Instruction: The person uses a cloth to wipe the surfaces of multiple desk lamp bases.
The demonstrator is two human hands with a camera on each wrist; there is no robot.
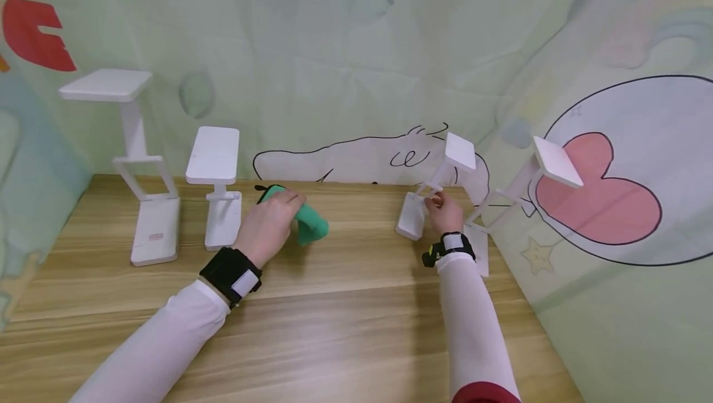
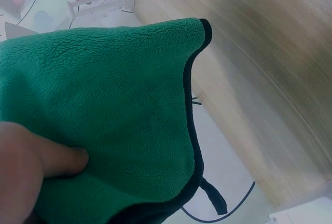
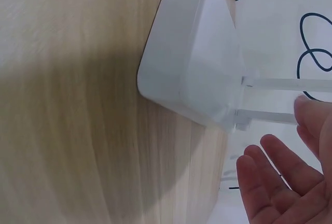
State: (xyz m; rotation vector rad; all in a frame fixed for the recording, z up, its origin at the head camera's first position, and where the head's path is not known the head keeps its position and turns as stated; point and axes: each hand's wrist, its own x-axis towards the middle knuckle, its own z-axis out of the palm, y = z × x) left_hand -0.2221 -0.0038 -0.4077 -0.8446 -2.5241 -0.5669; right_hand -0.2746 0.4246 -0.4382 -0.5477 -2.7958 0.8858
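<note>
- Gripping the green cloth (image 1: 312, 225) with the left hand (image 1: 268, 223), letting one end droop rightward
- Pinching a strut (image 3: 267, 115) of the small white lamp (image 1: 411, 217) with the nearer right hand (image 1: 447, 214)
- Standing well right of the cloth, leaning its long axis up and rightward

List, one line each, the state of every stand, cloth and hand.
Green fleece cloth with black edging: bent, drooping.
Tall white plastic stand, far left: unfolded.
White plastic stand beside it: unfolded.
Small white plastic stand: unfolded.
White plastic stand, far right: unfolded, partly hidden.
Left hand: gripping cloth.
Right hand: apparently pinching small stand.
</note>
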